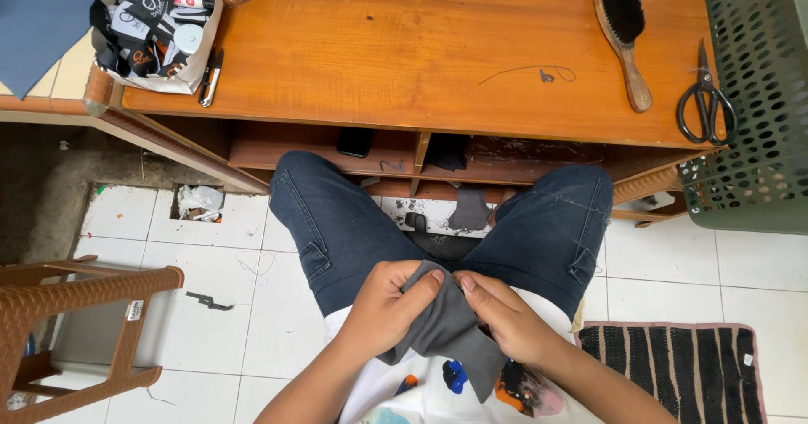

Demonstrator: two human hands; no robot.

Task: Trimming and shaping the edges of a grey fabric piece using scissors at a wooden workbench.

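Person seated at wooden desk (438, 62), legs in jeans. Left hand (389, 306) and right hand (503, 316) both pinch grey cloth (446, 327) over lap, fingertips meeting at its top edge, rest of cloth hanging down toward white shirt. On desk: brush (624, 30) and black scissors (707, 100) at right, well apart from hands; bag of small items (160, 29) at left corner. Green perforated basket (757, 96) beside desk. Striped mat (682, 369) on tiled floor, brown stool (76, 323) at left.
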